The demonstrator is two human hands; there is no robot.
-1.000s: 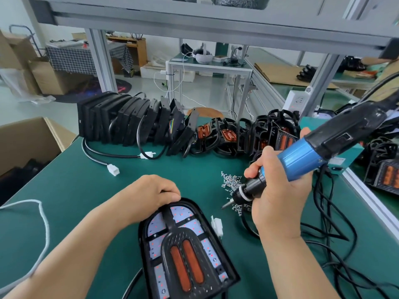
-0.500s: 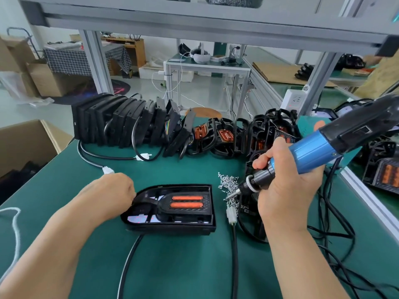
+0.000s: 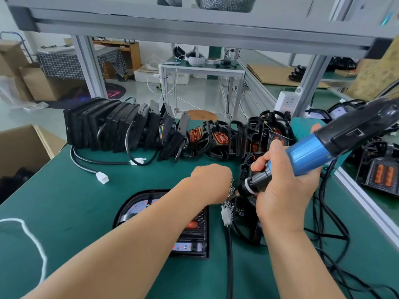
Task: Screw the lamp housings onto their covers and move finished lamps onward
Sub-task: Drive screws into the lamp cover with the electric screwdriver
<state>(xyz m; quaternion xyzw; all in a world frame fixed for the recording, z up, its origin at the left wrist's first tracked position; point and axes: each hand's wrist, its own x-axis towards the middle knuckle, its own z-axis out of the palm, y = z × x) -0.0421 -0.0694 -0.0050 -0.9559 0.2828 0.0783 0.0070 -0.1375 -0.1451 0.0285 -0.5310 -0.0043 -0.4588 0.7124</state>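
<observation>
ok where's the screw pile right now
Head view, just right of centre on the green mat: the screw pile lies between the left hand and the tip of the screwdriver, partly hidden by that hand.

Illumination: bright, even, white; strongest on the pale floor far beyond both hands.
Shadows: soft and faint on the green mat (image 3: 64,201) beneath the left hand (image 3: 210,182).
Glare: pale streaks along the blue screwdriver (image 3: 308,154) gripped by the right hand (image 3: 287,190).
Blur: slight softness at both hands; the shelf rail (image 3: 194,24) above them is smeared.
Distortion: wide-angle bowing towards the edges.
</observation>
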